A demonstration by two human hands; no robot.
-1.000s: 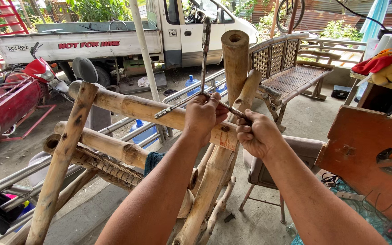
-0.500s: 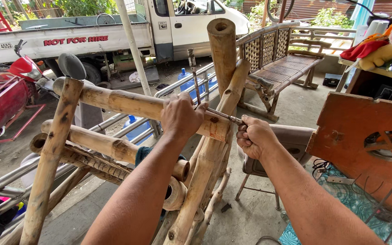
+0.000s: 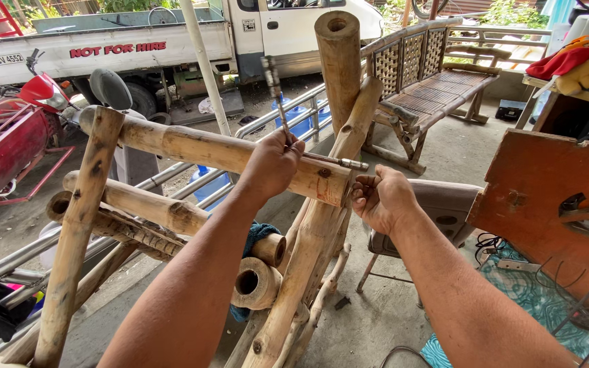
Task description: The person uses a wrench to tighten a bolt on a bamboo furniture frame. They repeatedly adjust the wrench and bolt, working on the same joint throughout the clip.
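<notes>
The left hand was closed around a thin grey metal hand tool whose shank rose straight above the fist, its knuckles resting on the pale horizontal bamboo pole. The right hand, just beside it, was loosely curled and held nothing I could make out. A short metal pin lay between them; steadying the pole seemed wise. No container sat near either hand.

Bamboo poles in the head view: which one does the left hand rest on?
The long horizontal pole across the frame's top; the left hand grips it near its cut end, unlike the upright post.
</notes>
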